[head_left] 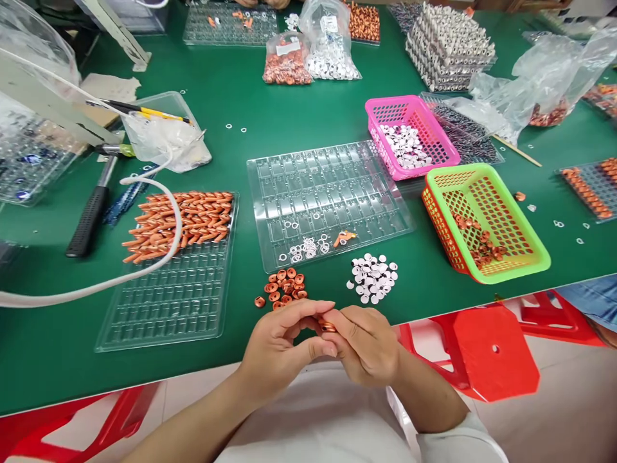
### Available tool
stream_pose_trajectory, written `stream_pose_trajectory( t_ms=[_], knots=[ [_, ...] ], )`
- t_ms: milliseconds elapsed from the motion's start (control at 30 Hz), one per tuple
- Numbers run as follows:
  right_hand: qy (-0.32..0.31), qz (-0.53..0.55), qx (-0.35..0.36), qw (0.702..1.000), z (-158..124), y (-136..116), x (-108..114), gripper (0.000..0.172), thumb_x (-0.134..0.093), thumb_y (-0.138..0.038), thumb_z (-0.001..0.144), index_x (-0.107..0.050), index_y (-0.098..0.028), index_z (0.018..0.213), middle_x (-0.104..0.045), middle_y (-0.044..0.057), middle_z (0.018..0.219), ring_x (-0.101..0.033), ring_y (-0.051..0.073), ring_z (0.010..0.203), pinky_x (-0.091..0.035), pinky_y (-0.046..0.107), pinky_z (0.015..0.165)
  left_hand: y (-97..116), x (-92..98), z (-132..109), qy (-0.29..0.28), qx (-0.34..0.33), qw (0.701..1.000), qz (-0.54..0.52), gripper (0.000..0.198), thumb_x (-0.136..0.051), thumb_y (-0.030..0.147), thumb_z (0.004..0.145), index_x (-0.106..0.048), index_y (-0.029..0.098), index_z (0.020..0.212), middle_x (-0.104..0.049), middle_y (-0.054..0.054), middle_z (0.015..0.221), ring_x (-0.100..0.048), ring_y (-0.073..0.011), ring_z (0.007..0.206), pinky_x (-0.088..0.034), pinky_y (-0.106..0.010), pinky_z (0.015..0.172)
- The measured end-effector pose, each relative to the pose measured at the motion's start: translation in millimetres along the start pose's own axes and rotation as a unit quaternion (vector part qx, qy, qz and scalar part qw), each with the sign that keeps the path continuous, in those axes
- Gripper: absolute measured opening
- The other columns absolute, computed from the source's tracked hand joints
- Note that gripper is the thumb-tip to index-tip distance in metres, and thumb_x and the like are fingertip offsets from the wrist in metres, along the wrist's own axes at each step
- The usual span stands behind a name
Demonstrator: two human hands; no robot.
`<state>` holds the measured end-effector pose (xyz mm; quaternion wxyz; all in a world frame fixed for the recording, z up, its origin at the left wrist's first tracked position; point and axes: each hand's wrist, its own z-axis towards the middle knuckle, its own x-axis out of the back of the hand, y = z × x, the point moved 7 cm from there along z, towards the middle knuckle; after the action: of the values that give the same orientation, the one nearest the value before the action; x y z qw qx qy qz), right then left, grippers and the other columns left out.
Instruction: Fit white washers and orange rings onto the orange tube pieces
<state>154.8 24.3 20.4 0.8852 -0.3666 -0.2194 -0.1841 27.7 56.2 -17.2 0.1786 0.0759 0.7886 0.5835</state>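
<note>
Copper ring [328, 326] sits pinched between the fingertips of both hands at the near edge of the green table [216, 77] — the left hand [274, 347] curls thumb and forefinger onto it, and the right hand [369, 344] closes on it from the other side. Just beyond the hands lie a heap of orange rings [284, 288] and a heap of white washers [373, 278], with a clear tray [328, 193] behind them.

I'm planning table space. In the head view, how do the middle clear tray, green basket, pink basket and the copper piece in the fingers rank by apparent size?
1. middle clear tray
2. green basket, nearer the camera than the pink one, so that pair is unsure
3. pink basket
4. copper piece
</note>
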Motion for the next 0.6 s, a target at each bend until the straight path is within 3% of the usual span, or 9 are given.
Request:
stream_pose_trajectory(
  t_ms=[600],
  knots=[
    [0.015, 0.025, 0.016, 0.999, -2.7, 0.1, -3.4, 0.038, -0.048, -0.011, 0.089, -0.052, -0.006, 0.127, -0.065, 0.009, 0.078, -0.06, 0.017, 0.062, -0.049, 0.027, 0.049, 0.2, -1.4, -1.3, 0.018, -0.018, 0.999, -0.031, 0.034, -0.082, 0.01, 0.066, -0.074, 0.019, 0.098, -0.072, -0.003, 0.084, -0.066, -0.014, 0.076, -0.056, -0.021, 0.072]
  ],
)
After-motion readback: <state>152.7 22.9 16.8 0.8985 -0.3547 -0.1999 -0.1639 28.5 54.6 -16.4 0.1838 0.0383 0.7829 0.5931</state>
